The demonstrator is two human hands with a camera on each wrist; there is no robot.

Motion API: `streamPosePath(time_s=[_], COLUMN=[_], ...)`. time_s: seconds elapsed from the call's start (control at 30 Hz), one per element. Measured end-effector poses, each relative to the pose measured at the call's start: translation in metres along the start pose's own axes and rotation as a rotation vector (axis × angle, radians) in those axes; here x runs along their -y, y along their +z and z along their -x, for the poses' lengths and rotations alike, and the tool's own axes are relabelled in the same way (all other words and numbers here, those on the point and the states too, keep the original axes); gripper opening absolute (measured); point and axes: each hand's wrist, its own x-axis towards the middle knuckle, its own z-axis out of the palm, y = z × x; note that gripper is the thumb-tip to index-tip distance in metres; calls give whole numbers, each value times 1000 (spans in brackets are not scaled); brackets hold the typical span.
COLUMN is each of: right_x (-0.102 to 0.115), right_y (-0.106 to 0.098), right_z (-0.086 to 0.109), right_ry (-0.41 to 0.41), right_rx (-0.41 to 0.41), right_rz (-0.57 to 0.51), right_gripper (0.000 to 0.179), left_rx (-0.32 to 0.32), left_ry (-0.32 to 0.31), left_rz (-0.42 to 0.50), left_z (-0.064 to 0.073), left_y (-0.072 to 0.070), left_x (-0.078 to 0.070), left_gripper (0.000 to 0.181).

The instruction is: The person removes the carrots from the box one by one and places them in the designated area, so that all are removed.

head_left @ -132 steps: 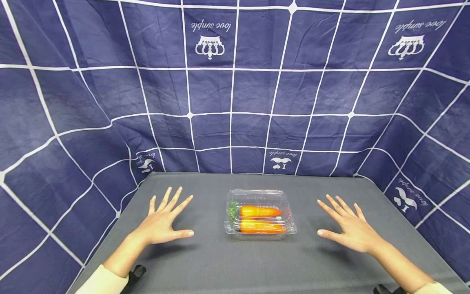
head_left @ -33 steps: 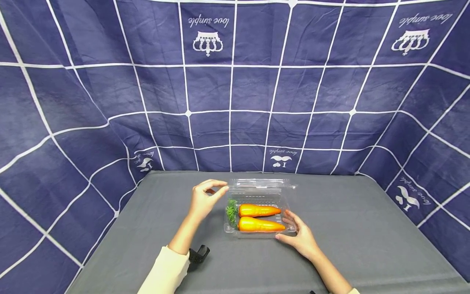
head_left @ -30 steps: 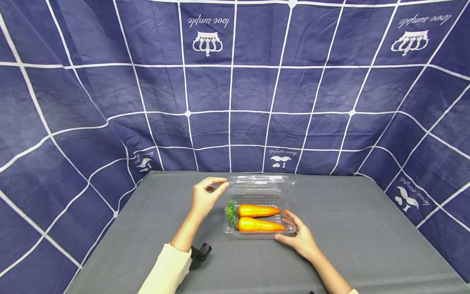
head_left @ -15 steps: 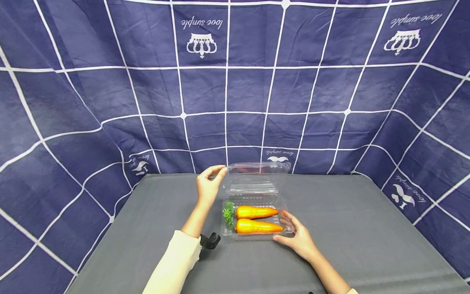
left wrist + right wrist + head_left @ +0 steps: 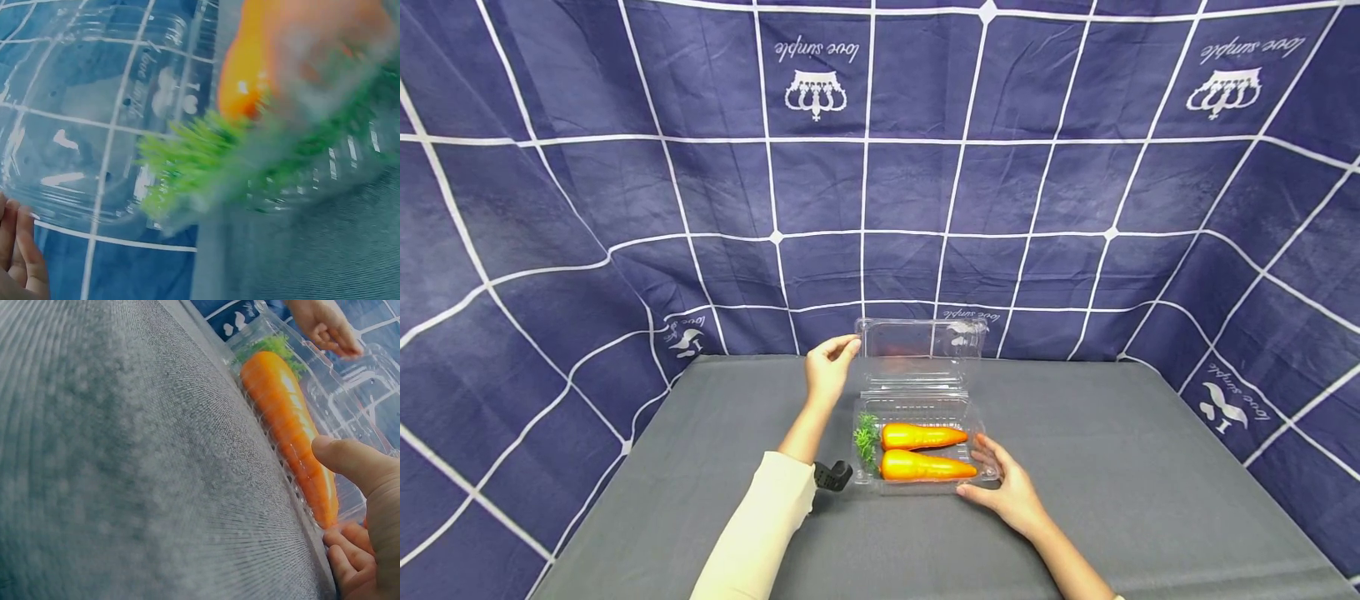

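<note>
A clear plastic clamshell container (image 5: 917, 487) lies on the table with its lid (image 5: 917, 342) raised nearly upright at the back. Inside are a far carrot (image 5: 925, 436), a near carrot (image 5: 928, 466) and green carrot tops (image 5: 866, 437) at the left end. My left hand (image 5: 826, 368) pinches the lid's left edge between thumb and fingers. At the container's right front corner, my right hand (image 5: 1011, 492) grips the base, thumb at the front side and fingers at the right end. The right wrist view shows the near carrot (image 5: 290, 431) close to that thumb.
A grey cloth covers the table (image 5: 737, 433). Behind it and at both sides hangs a dark blue curtain (image 5: 1000, 192) with white lines. A black wrist strap (image 5: 833, 476) sits at the left cuff.
Both hands came in from the sides to the container. The left hand has raised the lid up and back from closed to nearly upright. The right hand has stayed at the right corner lately.
</note>
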Motion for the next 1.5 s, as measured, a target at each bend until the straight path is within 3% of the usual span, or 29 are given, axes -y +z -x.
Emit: streamPosePath(time_s=[0.33, 0.57, 0.73, 1.27, 1.5], right_x=[0, 1, -2, -2, 1], right_y=[2, -1, -1, -3, -1], right_z=[0, 0, -1, -1, 0], right_ry=[-3, -36, -48, -3, -7], right_rx=[-12, 4, -5, 9, 2], right_rz=[15, -14, -8, 28, 3], right_gripper=[86, 86, 86, 90, 88], left_rx=[79, 124, 157, 140, 100], left_ry=[-64, -125, -174, -367, -495], left_rz=[-126, -71, -109, -53, 15], left_z=[9, 16, 22, 31, 36], left_y=[-9, -12, -13, -6, -6], left_x=[24, 39, 47, 57, 59], left_gripper=[17, 18, 21, 29, 26])
